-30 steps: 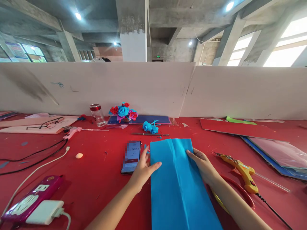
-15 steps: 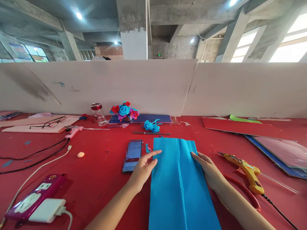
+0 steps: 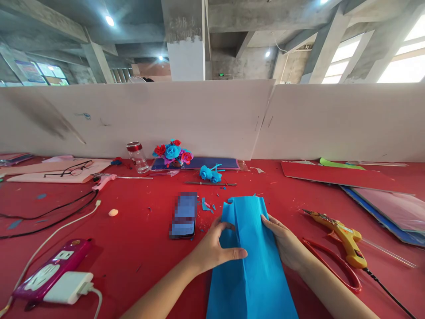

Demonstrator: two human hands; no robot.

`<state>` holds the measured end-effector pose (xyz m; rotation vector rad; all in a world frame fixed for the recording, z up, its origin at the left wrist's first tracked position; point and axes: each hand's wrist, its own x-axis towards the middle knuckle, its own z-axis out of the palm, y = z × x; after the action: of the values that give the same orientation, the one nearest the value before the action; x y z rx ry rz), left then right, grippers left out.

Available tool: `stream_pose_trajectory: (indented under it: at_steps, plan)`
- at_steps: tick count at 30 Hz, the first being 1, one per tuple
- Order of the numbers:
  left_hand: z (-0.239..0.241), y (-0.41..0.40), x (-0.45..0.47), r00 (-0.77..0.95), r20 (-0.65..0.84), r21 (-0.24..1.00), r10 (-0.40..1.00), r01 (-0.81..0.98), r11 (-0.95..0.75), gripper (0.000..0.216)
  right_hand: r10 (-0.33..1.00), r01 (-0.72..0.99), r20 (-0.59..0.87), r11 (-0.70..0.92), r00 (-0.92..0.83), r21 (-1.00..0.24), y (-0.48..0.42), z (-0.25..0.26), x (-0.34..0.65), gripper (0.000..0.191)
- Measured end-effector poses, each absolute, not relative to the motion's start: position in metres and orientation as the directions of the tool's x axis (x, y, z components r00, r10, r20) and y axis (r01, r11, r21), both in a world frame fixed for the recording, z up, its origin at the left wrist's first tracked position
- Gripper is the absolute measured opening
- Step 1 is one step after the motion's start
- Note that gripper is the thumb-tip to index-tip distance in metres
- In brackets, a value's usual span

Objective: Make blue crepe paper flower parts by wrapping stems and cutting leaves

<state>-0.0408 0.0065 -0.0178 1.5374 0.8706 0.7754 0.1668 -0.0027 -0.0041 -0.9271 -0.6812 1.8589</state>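
One blue paper sheet (image 3: 252, 266) is laid flat on the red table (image 3: 139, 248), creased lengthwise, its left edge lifted. That edge is pinched between thumb and fingers of the left hand (image 3: 215, 248). The right edge is pressed by the right hand (image 3: 285, 241), fingers together and extended. One pair of scissors (image 3: 335, 266), one phone (image 3: 183, 215) and one yellow glue gun (image 3: 340, 237) are placed beyond. Two loose blue paper roses (image 3: 210, 174) are positioned farther back.

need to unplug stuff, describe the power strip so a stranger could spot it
On the red table, look to the near left corner, left of the phone. The power strip lies there, glossy magenta with white sockets, a white charger plugged into its near end.
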Motion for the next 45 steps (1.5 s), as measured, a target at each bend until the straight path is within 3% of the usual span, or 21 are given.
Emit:
stream_pose_trajectory:
  at_steps: [5, 9, 16, 22, 27, 34, 37, 40, 43, 45]
  plan:
    - [-0.009, 0.007, -0.041, 0.508, -0.077, 0.995, 0.858, 0.098, 0.032, 0.035, 0.904, -0.483, -0.302, -0.419, -0.304, -0.768, -0.004, -0.005, 0.170, 0.034]
    - [-0.002, 0.007, -0.045, 0.441, -0.129, 0.991, 0.888, 0.094, 0.097, 0.035, 0.903, -0.453, -0.328, -0.425, -0.279, -0.784, -0.002, -0.005, 0.173, 0.037]
    - [0.001, 0.009, -0.053, 0.470, -0.159, 0.957, 0.868, -0.141, 0.252, 0.040, 0.898, -0.496, -0.369, -0.440, -0.239, -0.749, 0.005, -0.002, 0.176, 0.044]
    - [-0.001, 0.009, -0.054, 0.506, -0.117, 0.938, 0.855, -0.226, 0.262, 0.034, 0.900, -0.420, -0.419, -0.427, -0.118, -0.800, 0.004, -0.003, 0.173, 0.049]
    - [-0.004, 0.010, -0.056, 0.492, -0.118, 0.965, 0.863, -0.150, 0.217, 0.036, 0.885, -0.311, -0.466, -0.442, 0.003, -0.841, 0.000, 0.002, 0.172, 0.055]
    - [0.000, 0.014, -0.062, 0.452, -0.096, 0.968, 0.887, -0.166, 0.189, 0.036, 0.889, -0.301, -0.339, -0.429, -0.307, -0.852, -0.002, -0.001, 0.185, 0.044]
    - [0.002, 0.015, -0.064, 0.438, -0.159, 0.969, 0.885, -0.103, 0.224, 0.043, 0.887, -0.283, -0.300, -0.406, -0.351, -0.869, -0.002, 0.000, 0.186, 0.037]
    - [0.003, 0.017, -0.066, 0.453, -0.259, 0.959, 0.853, 0.016, 0.283, 0.054, 0.906, -0.218, -0.274, -0.353, -0.323, -0.910, -0.001, 0.004, 0.186, 0.033]
    - [0.002, 0.017, -0.066, 0.534, -0.305, 0.950, 0.789, 0.116, 0.289, 0.059, 0.947, -0.110, -0.238, -0.266, -0.218, -0.958, 0.003, 0.005, 0.192, 0.044]
    - [0.000, 0.017, -0.067, 0.615, -0.323, 0.944, 0.720, 0.161, 0.286, 0.061, 0.975, 0.051, -0.210, -0.206, -0.078, -0.977, 0.005, 0.001, 0.198, 0.052]
